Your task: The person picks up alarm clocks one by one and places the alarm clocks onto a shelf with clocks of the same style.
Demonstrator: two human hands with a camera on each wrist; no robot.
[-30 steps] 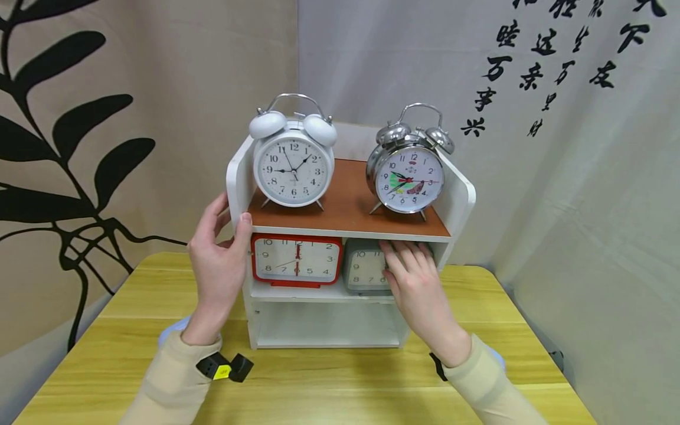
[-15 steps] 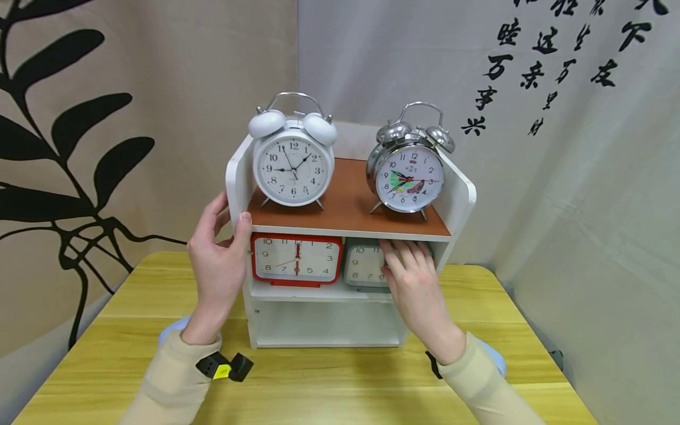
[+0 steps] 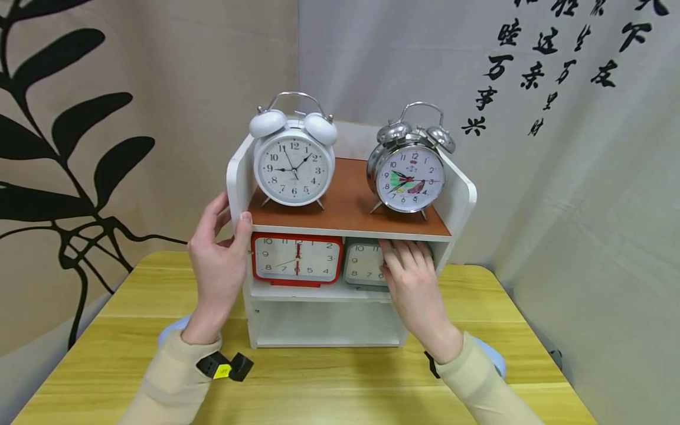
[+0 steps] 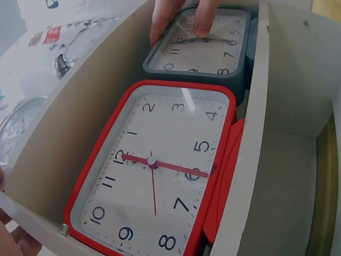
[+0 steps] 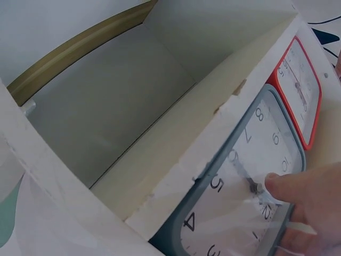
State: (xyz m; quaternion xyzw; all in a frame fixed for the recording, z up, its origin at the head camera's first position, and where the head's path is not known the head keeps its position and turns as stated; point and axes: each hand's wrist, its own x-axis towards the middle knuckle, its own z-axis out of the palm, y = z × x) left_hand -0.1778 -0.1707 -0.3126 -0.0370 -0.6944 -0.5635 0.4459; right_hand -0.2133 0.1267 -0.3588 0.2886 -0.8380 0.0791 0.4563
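A small white shelf unit (image 3: 324, 321) with a brown top board stands on the table. My left hand (image 3: 220, 265) grips its left side panel, thumb at the front edge and fingers outside. On the middle shelf sits a red rectangular alarm clock (image 3: 296, 260). Right of it is a grey-blue rectangular alarm clock (image 3: 363, 264). My right hand (image 3: 419, 289) holds this grey-blue clock at its top, the thumb (image 5: 279, 186) against its face and the fingers over its top edge. In the head view that hand covers the clock's right part.
Two twin-bell alarm clocks, one white (image 3: 294, 168) and one silver (image 3: 409, 179), stand on the top board. Below the clocks' shelf is a lower compartment (image 5: 117, 101). The wooden table (image 3: 319, 383) extends around the unit, with curtains behind.
The grey-blue clock has shifted slightly back on its shelf, and my right hand moved with it a little. My left hand stays on the side panel.
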